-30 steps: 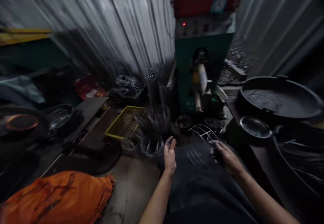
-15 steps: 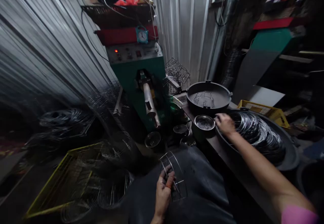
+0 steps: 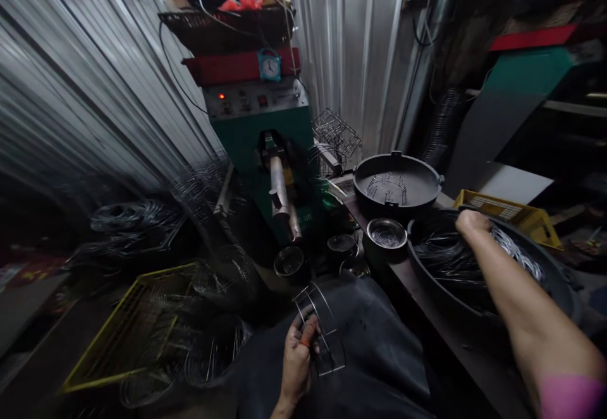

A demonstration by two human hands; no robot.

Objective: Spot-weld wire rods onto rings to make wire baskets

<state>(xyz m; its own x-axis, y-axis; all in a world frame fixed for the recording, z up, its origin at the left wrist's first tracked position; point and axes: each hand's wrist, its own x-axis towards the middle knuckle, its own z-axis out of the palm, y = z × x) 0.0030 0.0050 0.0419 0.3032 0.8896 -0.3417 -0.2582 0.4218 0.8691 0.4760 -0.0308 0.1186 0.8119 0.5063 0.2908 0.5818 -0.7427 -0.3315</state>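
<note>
My left hand [image 3: 300, 343] is closed on a round wire frame [image 3: 327, 330], two thin rings joined by short cross wires, held above the dark apron [image 3: 379, 330] on my lap. An orange band is wrapped round the thumb. Over on the right, my right hand [image 3: 473, 223] reaches into a large dark basin, touching the bundle of shiny wire rings [image 3: 446, 248]. Its fingers are hidden behind the back of the hand, so I cannot see what they grip. Just left of that basin [image 3: 420, 261] sits a small metal bowl [image 3: 386, 234] with short wire pieces in it.
A green machine [image 3: 260, 128] with a projecting metal arm [image 3: 279, 188] stands ahead. Another dark basin [image 3: 360, 198] holds a wire frame. At lower left is a yellow crate [image 3: 102, 337] beside stacked wire rings. A yellow basket [image 3: 540, 223] stands behind the wire-ring basin.
My right hand has moved right, from beside the small bowl onto the wire rings in the basin. My left hand still holds the wire frame, nearly in place. The view has shifted slightly.
</note>
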